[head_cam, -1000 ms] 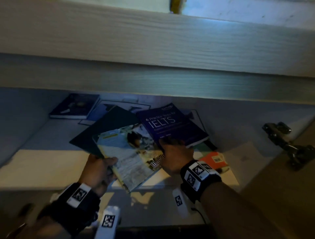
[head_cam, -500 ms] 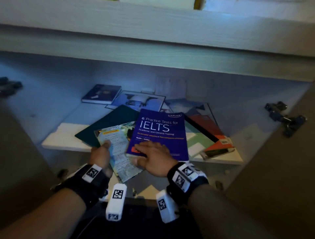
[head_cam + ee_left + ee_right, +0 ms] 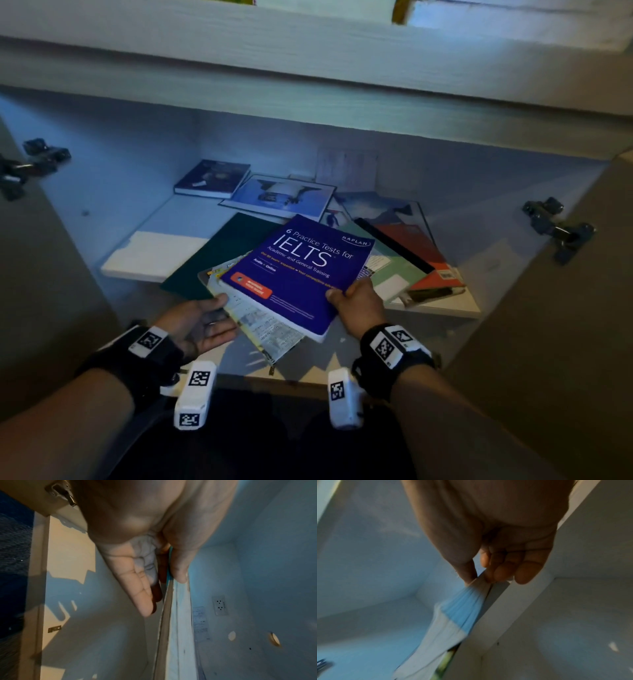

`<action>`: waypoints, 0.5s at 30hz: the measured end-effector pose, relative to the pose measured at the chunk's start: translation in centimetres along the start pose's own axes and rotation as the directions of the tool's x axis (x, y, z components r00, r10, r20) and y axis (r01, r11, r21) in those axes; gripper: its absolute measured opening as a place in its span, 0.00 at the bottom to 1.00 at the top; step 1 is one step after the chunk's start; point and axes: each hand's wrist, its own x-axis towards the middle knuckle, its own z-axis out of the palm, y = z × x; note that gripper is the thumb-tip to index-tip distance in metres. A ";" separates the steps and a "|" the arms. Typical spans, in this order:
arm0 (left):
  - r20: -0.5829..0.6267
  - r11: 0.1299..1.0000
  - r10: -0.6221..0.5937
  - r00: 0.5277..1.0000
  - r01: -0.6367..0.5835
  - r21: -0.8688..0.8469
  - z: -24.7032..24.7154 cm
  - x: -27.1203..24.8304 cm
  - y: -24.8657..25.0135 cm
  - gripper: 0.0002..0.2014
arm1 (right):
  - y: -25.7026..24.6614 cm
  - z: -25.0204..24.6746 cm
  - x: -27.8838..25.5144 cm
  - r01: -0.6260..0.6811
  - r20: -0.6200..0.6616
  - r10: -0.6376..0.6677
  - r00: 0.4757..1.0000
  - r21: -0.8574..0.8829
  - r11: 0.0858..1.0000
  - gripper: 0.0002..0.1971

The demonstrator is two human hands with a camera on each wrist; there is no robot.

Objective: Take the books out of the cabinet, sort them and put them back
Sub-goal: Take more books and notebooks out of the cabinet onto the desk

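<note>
A purple IELTS book (image 3: 298, 274) is lifted off the shelf pile, tilted. My right hand (image 3: 342, 296) grips its lower right edge, thumb on the cover and fingers beneath. The right wrist view shows that hand (image 3: 481, 577) pinching the book's pages (image 3: 458, 615). Under it lies a thin printed magazine (image 3: 263, 322) that sticks out over the shelf edge. My left hand (image 3: 219, 315) is palm up, with fingers under the magazine and thumb on its left edge. In the left wrist view the magazine's edge (image 3: 178, 615) runs between thumb and straight fingers (image 3: 145, 599).
The white shelf (image 3: 147, 260) also holds a dark green folder (image 3: 212, 260), a small dark book (image 3: 212, 178), a photo book (image 3: 284, 197), a pale green notebook (image 3: 394, 274) and a red book (image 3: 421, 260). Both cabinet doors are swung outward, with hinges (image 3: 34, 161) (image 3: 555, 229).
The IELTS book has come up and toward me. My right hand went from lying flat on its cover to gripping its right edge. My left hand turned palm up under the magazine.
</note>
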 end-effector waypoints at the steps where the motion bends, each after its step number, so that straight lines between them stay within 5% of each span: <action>1: 0.006 1.000 -0.006 1.000 0.006 0.017 0.0 -0.3 -0.1 0.16 | -0.1 0.8 -0.4 -0.004 0.028 0.004 1.000 0.018 1.000 0.22; 5: -0.034 0.988 -0.069 0.997 0.073 0.133 -0.3 -0.2 0.0 0.23 | 0.3 2.0 -2.4 -0.043 0.151 0.037 0.988 0.038 0.998 0.24; 7: -0.036 0.944 -0.148 0.988 0.152 0.293 0.0 -0.9 0.7 0.28 | 1.0 2.1 -3.1 -0.202 0.303 0.149 0.941 0.153 0.967 0.30; 9: -0.037 0.868 -0.177 0.984 0.174 0.465 0.5 -2.1 1.8 0.28 | 1.3 2.6 -3.5 -0.389 0.475 0.177 0.862 0.396 0.832 0.28; 12: -0.039 0.767 0.140 0.989 -0.083 0.636 1.0 -2.5 4.4 0.26 | 0.7 3.5 -2.9 -0.471 0.506 0.139 0.851 0.618 0.630 0.18; 15: -0.037 0.636 0.534 0.844 -0.373 0.676 2.3 -1.5 7.0 0.20 | 0.0 3.1 -2.3 -0.454 0.504 0.128 0.854 0.603 0.656 0.14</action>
